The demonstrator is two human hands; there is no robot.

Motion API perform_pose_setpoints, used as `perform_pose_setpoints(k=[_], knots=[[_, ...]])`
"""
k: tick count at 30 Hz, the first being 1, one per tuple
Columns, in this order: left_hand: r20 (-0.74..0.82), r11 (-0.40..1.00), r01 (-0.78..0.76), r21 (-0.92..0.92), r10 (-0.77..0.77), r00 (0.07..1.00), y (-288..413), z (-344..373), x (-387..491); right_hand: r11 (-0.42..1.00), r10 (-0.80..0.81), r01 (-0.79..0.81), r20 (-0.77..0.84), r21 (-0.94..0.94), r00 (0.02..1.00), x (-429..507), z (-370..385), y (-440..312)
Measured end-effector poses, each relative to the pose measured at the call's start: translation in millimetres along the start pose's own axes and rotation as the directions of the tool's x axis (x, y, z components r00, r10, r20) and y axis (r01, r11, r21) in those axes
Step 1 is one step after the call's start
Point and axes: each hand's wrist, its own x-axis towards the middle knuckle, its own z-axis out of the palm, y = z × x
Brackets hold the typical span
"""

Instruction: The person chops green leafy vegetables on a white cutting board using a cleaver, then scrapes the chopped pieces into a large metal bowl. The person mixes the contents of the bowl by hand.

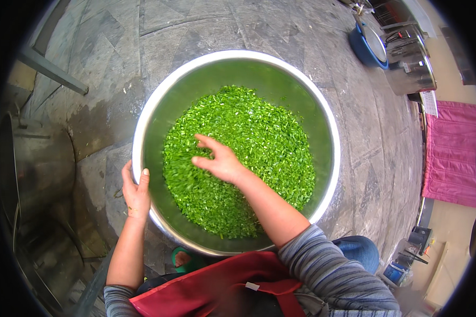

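Note:
A large round stainless steel basin (238, 73) stands before me on the floor. Finely chopped green onions or similar greens (258, 138) cover its bottom in a wide heap. My left hand (137, 194) grips the basin's left rim, with the thumb over the inner side and the fingers outside. Above the left part of the heap, my right hand (218, 158) reaches in with thumb and fingers apart. Nothing is held in it. The greens beneath and to its left are blurred.
A metal vessel (43, 158) stands at the left near a grey metal bar (55, 73). At the upper right are a blue plastic tub (361, 49) and a steel pot (410, 67). A pink quilted cloth (452, 154) hangs at the right. Grey stone tiles (373, 130) form the floor.

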Motion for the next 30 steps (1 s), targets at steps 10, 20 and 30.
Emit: perform_pose_setpoints(k=[10, 20, 30], knots=[[0.018, 0.999, 0.039, 0.005, -0.039, 0.999, 8.9, -2.4, 2.1, 0.847, 0.224, -0.527, -0.852, -0.071, 0.474, -23.8, -146.3, 119.3], [0.039, 0.993, 0.117, -0.023, -0.116, 0.992, 9.8, -2.0, 1.9, 0.877, 0.436, -0.209, -0.532, 0.433, 0.726, 53.9, -104.4, 105.6], [0.034, 0.995, 0.103, -0.005, -0.103, 0.994, 4.9, -1.8, 1.0, 0.944, 0.138, -0.140, -0.026, -0.298, 0.990, 32.0, 19.6, -2.4]])
